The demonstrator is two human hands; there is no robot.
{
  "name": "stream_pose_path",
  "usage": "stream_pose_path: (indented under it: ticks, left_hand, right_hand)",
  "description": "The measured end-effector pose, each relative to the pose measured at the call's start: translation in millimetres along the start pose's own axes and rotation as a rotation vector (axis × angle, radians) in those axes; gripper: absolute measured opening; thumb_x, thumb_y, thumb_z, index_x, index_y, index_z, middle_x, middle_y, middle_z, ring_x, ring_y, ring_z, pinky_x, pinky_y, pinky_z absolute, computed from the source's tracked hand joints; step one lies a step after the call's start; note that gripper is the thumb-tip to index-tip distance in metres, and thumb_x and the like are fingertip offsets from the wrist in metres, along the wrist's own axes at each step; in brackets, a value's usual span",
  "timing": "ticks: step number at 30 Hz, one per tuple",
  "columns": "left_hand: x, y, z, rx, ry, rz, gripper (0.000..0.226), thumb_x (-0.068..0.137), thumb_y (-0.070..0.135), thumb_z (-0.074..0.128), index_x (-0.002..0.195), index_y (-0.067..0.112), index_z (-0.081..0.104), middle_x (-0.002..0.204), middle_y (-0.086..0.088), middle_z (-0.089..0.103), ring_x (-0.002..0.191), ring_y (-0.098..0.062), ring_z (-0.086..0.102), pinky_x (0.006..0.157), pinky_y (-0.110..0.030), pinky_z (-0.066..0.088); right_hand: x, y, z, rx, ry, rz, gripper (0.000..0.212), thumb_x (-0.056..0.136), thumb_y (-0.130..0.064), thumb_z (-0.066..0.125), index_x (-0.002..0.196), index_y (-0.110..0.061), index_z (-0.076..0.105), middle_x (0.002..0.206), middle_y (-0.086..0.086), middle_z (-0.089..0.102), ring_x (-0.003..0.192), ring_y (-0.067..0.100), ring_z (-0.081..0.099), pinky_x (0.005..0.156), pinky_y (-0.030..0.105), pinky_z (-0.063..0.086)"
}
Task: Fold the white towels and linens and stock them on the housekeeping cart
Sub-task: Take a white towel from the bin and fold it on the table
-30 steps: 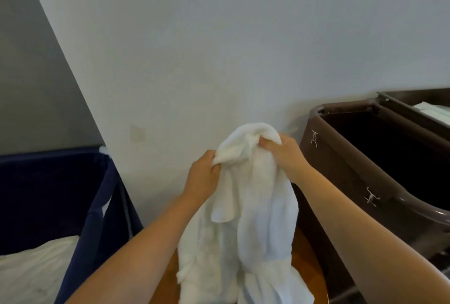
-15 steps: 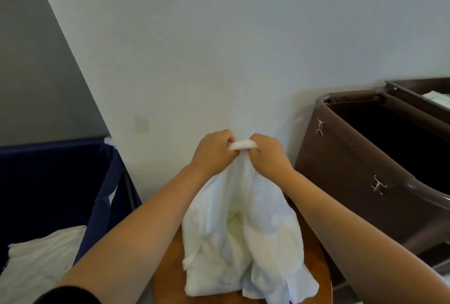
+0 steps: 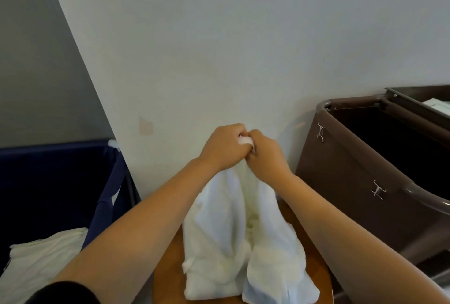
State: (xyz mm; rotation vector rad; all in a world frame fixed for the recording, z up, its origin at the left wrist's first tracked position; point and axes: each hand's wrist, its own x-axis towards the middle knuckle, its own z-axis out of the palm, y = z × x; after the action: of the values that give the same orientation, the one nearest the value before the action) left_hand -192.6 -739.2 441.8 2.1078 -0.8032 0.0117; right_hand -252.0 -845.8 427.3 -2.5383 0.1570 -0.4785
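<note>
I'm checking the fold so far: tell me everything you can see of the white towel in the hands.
The towel is white, soft, thick-looking cloth, crumpled rather than folded. Its top is bunched into a small roll gripped by the left hand and right hand, which are pressed close together. Below them it hangs in two loose lobes whose lower ends rest on a wooden table.

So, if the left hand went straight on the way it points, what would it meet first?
Probably the white wall just beyond it. The left hand reaches forward, gripping the towel beside the right hand, which sits alongside rather than ahead. The gap to the wall is unclear.
</note>
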Motion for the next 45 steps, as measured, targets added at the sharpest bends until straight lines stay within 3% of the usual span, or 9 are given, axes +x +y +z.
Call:
stream_pose_path:
  ticks: [7, 12, 15, 19, 22, 30, 38, 42, 45]
  left_hand:
    - [-6.9, -45.4, 14.8, 0.005, -0.082, -0.177, 0.031, 0.097, 0.016, 0.039, 0.067, 0.016, 0.034, 0.065, 0.002, 0.040, 0.060, -0.013, 0.034, 0.055, -0.026, 0.027]
    - [-17.9, -89.2, 14.9, 0.006, -0.042, -0.367, 0.039, 0.101, 0.028, 0.040, 0.065, 0.014, 0.033, 0.068, -0.003, 0.042, 0.069, -0.021, 0.041, 0.057, -0.028, 0.028]
    - [-12.3, -81.0, 1.8, 0.056, 0.132, -0.300, 0.039, 0.101, 0.026, 0.039, 0.064, 0.015, 0.032, 0.064, 0.000, 0.037, 0.068, -0.021, 0.038, 0.053, -0.023, 0.026]
    - [-4.8, -27.4, -6.5, 0.120, 0.022, -0.009, 0.038, 0.096, 0.020, 0.047, 0.061, 0.018, 0.033, 0.059, 0.004, 0.038, 0.057, -0.015, 0.036, 0.055, -0.030, 0.026]
    - [-5.6, -3.0, -7.3, 0.105, -0.034, 0.121, 0.030, 0.095, 0.018, 0.048, 0.066, 0.013, 0.042, 0.061, 0.004, 0.042, 0.057, -0.014, 0.037, 0.057, -0.031, 0.030]
    - [-26.9, -55.4, 14.0, -0.090, -0.155, -0.211, 0.032, 0.099, 0.032, 0.043, 0.101, 0.004, 0.057, 0.096, -0.012, 0.063, 0.087, -0.029, 0.060, 0.078, -0.037, 0.048]
    - [-10.7, -83.1, -34.0, 0.219, 0.184, -0.196, 0.036, 0.101, 0.032, 0.039, 0.068, 0.016, 0.038, 0.064, 0.000, 0.045, 0.065, -0.024, 0.046, 0.061, -0.035, 0.033]
    - [-2.8, -58.7, -41.8, 0.274, 0.169, -0.094, 0.035, 0.101, 0.028, 0.037, 0.071, 0.011, 0.039, 0.065, -0.004, 0.044, 0.062, -0.022, 0.041, 0.058, -0.034, 0.031]
    - [-2.6, -22.9, -31.8, 0.308, 0.107, 0.069, 0.033, 0.101, 0.028, 0.037, 0.071, 0.014, 0.037, 0.070, 0.004, 0.038, 0.063, -0.017, 0.039, 0.058, -0.029, 0.029]
  right_hand:
    - [11.6, -10.5, -36.5, 0.399, 0.117, 0.110, 0.031, 0.091, -0.001, 0.036, 0.101, -0.018, 0.059, 0.090, -0.014, 0.056, 0.080, -0.002, 0.050, 0.065, 0.009, 0.037]
    - [9.7, 8.2, -32.9, 0.524, 0.176, 0.304, 0.015, 0.093, -0.009, 0.043, 0.093, -0.009, 0.059, 0.082, -0.002, 0.055, 0.073, 0.016, 0.050, 0.056, 0.021, 0.037]
    - [0.0, 21.0, -29.2, 0.287, -0.038, 0.303, 0.018, 0.089, -0.018, 0.058, 0.103, -0.007, 0.061, 0.093, 0.000, 0.055, 0.086, 0.017, 0.050, 0.063, 0.026, 0.037]
    - [-8.0, 9.3, -12.6, 0.286, -0.181, 0.126, 0.046, 0.084, -0.033, 0.069, 0.126, -0.025, 0.054, 0.110, -0.010, 0.053, 0.100, 0.007, 0.049, 0.087, 0.022, 0.037]
    - [-5.3, -1.8, -9.2, 0.468, -0.089, 0.107, 0.005, 0.089, -0.017, 0.060, 0.087, -0.021, 0.062, 0.077, -0.009, 0.057, 0.068, 0.006, 0.051, 0.065, 0.024, 0.042]
    - [7.1, -7.7, -39.0, 0.691, 0.195, 0.171, 0.024, 0.091, -0.010, 0.054, 0.070, -0.019, 0.060, 0.058, -0.011, 0.050, 0.048, -0.002, 0.045, 0.051, 0.013, 0.038]
    - [4.8, 23.5, -51.2, 0.697, 0.307, 0.314, 0.044, 0.091, -0.013, 0.055, 0.055, -0.017, 0.030, 0.054, -0.004, 0.027, 0.051, 0.012, 0.024, 0.051, 0.025, 0.023]
    - [3.5, 25.6, -46.9, 0.346, 0.098, 0.261, 0.011, 0.088, -0.022, 0.063, 0.090, -0.012, 0.061, 0.081, 0.001, 0.056, 0.073, 0.017, 0.051, 0.061, 0.026, 0.036]
    - [2.1, 15.6, -33.9, 0.185, -0.054, 0.116, 0.069, 0.080, -0.032, 0.072, 0.141, -0.026, 0.040, 0.135, -0.002, 0.049, 0.123, 0.015, 0.045, 0.095, 0.022, 0.033]
